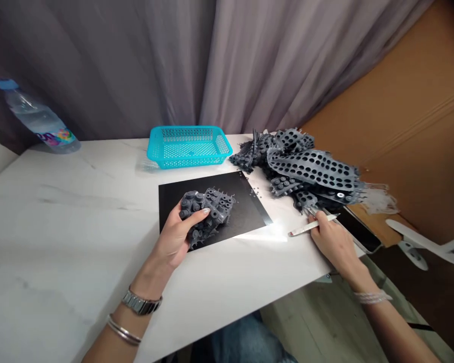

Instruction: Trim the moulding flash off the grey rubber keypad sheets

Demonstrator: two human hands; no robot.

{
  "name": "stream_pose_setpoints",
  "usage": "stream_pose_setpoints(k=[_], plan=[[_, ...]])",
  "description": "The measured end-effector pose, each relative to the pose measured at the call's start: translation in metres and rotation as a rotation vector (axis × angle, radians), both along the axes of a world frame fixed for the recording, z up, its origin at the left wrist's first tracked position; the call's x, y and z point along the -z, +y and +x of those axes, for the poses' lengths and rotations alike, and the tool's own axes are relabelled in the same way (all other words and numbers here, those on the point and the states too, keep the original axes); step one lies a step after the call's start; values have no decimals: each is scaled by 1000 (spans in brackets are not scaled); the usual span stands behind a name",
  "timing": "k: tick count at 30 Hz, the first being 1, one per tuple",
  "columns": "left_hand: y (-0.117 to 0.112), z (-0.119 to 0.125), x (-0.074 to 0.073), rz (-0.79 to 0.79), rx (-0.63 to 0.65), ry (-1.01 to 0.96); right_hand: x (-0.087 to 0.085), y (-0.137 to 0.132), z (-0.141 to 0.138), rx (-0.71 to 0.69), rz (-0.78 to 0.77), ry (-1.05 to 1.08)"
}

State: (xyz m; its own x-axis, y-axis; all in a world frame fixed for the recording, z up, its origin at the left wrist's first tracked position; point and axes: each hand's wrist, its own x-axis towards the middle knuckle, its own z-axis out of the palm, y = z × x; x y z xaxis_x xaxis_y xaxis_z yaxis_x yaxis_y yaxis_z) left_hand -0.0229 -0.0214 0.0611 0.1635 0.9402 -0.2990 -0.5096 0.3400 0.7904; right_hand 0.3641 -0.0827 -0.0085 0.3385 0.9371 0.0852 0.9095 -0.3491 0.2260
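My left hand is closed round a dark grey moulded rubber piece with round knobs, holes and ragged edges. The thumb lies across its top, and the piece is over a black mat. In my right hand there is a slim white pen-shaped tool, held slantwise between the fingers. Those fingertips reach the near edge of a heap of grey perforated rubber sheets; whether they also grip a sheet I cannot tell.
A turquoise mesh basket stands behind the mat. At the far left is a water bottle. Small grey crumbs dot the white table by the heap. A dark phone-like slab and a white stand are at right.
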Motion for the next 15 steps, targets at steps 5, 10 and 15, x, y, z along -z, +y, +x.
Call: stream_pose_setpoints(k=[5,10,15], plan=[[10,-4,2,-47,-101,-49,0,17,6,-46,-82,-10],[23,-10,-5,-64,-137,-94,-3,25,10,-101,-96,29],[31,-11,-25,-15,-78,-130,-27,18,-18,-113,160,159]])
